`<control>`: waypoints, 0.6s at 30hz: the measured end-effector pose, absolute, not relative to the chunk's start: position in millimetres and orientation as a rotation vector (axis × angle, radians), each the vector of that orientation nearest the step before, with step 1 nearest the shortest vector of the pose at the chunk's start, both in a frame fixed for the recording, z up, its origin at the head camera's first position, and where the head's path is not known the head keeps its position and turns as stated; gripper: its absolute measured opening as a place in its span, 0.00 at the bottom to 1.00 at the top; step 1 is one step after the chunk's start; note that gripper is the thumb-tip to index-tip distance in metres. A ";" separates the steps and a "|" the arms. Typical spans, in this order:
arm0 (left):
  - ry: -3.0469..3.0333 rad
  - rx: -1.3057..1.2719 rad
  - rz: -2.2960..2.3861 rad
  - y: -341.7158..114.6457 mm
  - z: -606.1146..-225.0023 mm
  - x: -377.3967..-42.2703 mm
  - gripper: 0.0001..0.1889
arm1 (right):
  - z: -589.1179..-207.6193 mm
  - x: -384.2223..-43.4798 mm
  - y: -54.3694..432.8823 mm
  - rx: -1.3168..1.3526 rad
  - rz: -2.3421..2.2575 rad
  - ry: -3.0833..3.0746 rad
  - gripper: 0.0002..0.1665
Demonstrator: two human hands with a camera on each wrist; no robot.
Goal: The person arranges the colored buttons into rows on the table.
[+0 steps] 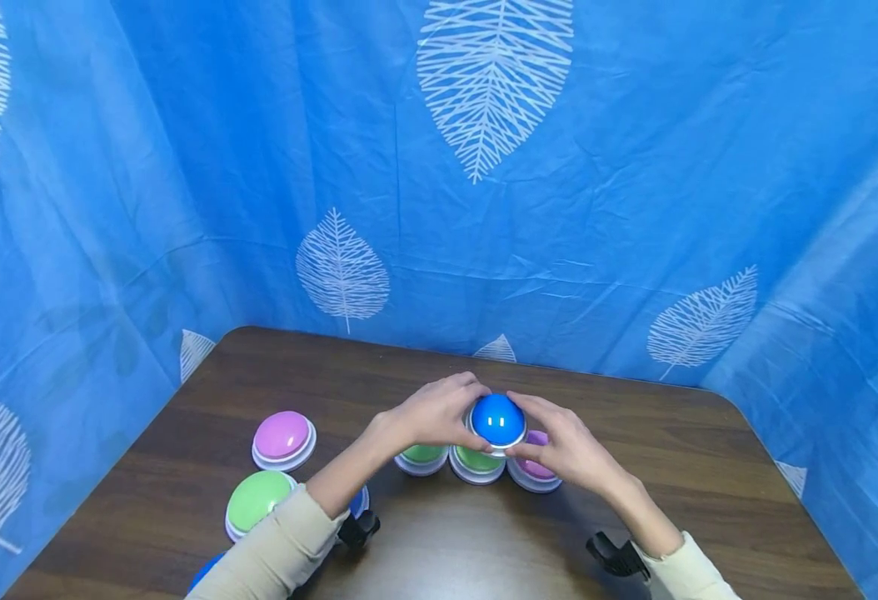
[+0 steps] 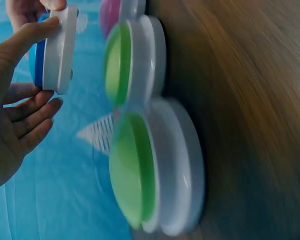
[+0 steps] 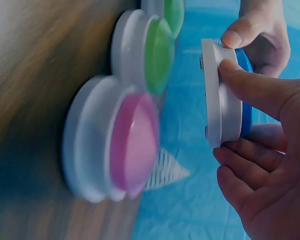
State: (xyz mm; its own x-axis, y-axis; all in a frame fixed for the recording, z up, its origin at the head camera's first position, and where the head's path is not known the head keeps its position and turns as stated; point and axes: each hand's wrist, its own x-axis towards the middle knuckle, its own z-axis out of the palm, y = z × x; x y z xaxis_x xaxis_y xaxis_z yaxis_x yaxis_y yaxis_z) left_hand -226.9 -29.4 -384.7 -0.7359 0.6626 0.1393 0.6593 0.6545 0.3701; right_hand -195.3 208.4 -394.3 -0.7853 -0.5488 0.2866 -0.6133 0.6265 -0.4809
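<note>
A blue-domed push button [image 1: 498, 419] with a white base is held up above the table between both hands. My left hand [image 1: 439, 410] grips its left side, thumb on the white base and fingers round the far edge. On the opposite side my right hand [image 1: 570, 442] grips it the same way. Beneath stand three buttons in a row: a green button [image 2: 127, 170] at the left, another green button [image 3: 157, 57] in the middle and a pink button [image 3: 135, 145] at the right. In both wrist views the held button's base is clear of the row.
Further left on the wooden table [image 1: 679, 467] are a pink button [image 1: 281, 435], a green button [image 1: 257, 500] and two blue ones, partly hidden by the left arm. One blue button [image 1: 207, 570] lies near the front. A blue leaf-print curtain [image 1: 596, 208] hangs behind the table.
</note>
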 end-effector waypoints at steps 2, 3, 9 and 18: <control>2.853 1.180 0.596 -17.0 -384.6 -228.1 0.39 | -394.3 -192.3 219.6 0.953 0.868 -2.738 0.44; 2.848 1.207 0.582 -10.3 -384.4 -229.1 0.39 | -394.3 -190.4 225.4 0.932 0.858 -2.739 0.43; 2.811 1.342 0.534 30.6 -384.1 -236.1 0.38 | -394.3 -175.9 258.5 0.797 0.788 -2.739 0.42; 2.725 1.412 0.494 79.0 -392.4 -234.9 0.38 | -402.6 -150.6 293.0 0.696 0.673 -2.693 0.43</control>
State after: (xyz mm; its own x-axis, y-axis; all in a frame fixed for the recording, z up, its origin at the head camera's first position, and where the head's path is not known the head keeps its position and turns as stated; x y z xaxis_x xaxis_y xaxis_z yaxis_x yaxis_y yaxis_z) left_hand -234.9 79.0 -392.4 -0.5871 0.8012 0.1158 0.7908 0.5371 0.2935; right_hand -150.6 293.0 -402.6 -0.8453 -0.3836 0.3720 -0.5136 0.7755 -0.3671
